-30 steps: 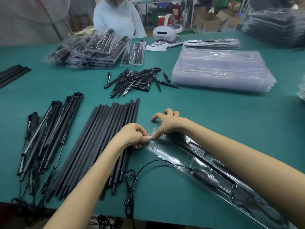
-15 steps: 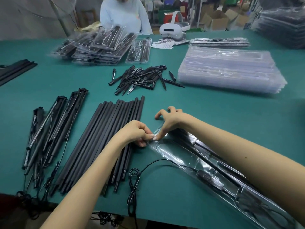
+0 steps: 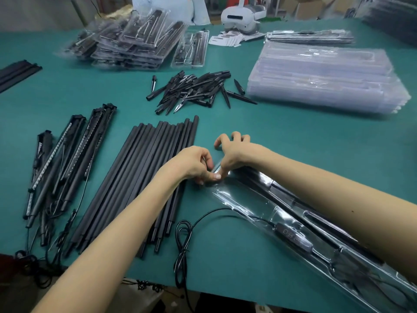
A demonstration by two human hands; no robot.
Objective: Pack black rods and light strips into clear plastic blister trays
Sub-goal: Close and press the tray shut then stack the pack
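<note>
Both your hands meet at the centre of the frame, right on the far end of the clear blister tray (image 3: pixel 255 199). Your left hand (image 3: pixel 194 164) has its fingers curled in, pinching the tray's corner, thumb tip pressed to the plastic. Your right hand (image 3: pixel 232 152) pinches the same end with its thumb, the other fingers arched up and spread, tips touching the green table (image 3: pixel 316 143).

The tray runs from the centre down to the lower right corner, under your right forearm, and it's loaded: dark rods along its far channel, a black inline controller (image 3: pixel 293 238) in the near one. A black cable (image 3: pixel 187 240) spills out of the tray (looped on itself) toward the bottom edge.

Just left of your left hand lies the row of black rods (image 3: pixel 140 177), side by side. Further left, the light strips (image 3: pixel 58 163) sit bundled with their wires. Above centre is a heap of black spikes (image 3: pixel 194 91); upper right, the stack of empty trays (image 3: pixel 322 77); upper left, the packed trays (image 3: pixel 128 41).
</note>
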